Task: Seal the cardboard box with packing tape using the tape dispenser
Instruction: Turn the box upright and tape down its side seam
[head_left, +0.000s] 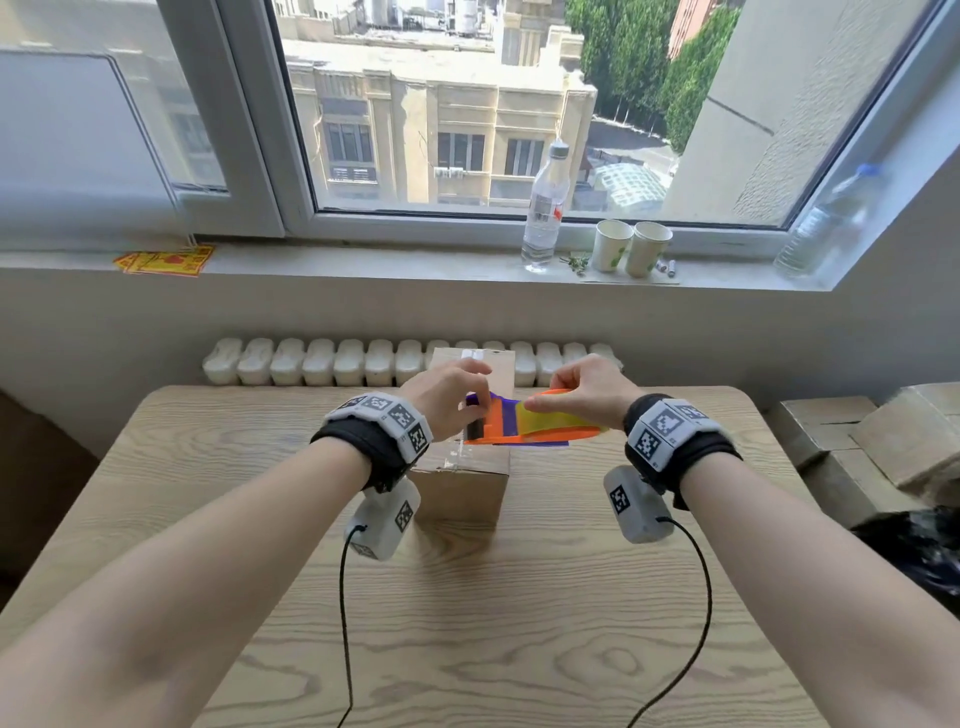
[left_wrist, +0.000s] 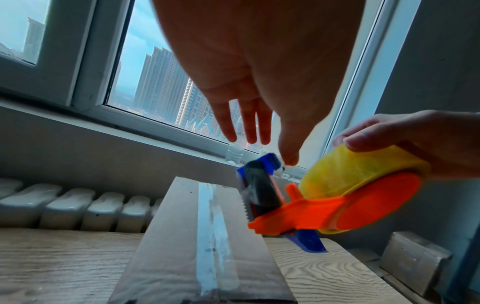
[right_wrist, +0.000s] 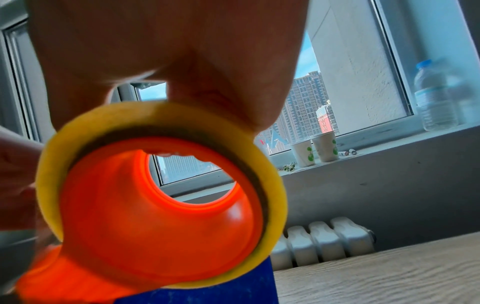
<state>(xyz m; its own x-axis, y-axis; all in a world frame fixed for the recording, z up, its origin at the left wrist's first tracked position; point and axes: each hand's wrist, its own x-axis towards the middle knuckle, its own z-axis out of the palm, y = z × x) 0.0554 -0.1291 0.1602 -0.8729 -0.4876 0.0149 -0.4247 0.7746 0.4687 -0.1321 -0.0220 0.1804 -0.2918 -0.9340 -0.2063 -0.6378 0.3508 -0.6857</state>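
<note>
A long cardboard box (head_left: 462, 493) lies lengthwise on the wooden table (head_left: 519, 623); a shiny strip of clear tape (left_wrist: 207, 226) runs along its top seam. Just above the box, my right hand (head_left: 582, 395) grips the tape dispenser (head_left: 524, 426) around its yellow roll (left_wrist: 350, 172), fingers curled over the top. The dispenser has an orange frame (right_wrist: 155, 205), blue parts and a black roller beside a toothed blade at its front. My left hand (left_wrist: 267, 148) reaches to that front end with fairly straight fingers, and its thumb tip touches the blue guard (left_wrist: 270, 162).
A radiator (head_left: 322, 361) runs behind the table under the window sill. On the sill stand a water bottle (head_left: 545, 208), two paper cups (head_left: 631, 249), another bottle (head_left: 826, 228) and yellow-red leaflets (head_left: 163, 260). Stacked cardboard boxes (head_left: 857, 447) sit right of the table.
</note>
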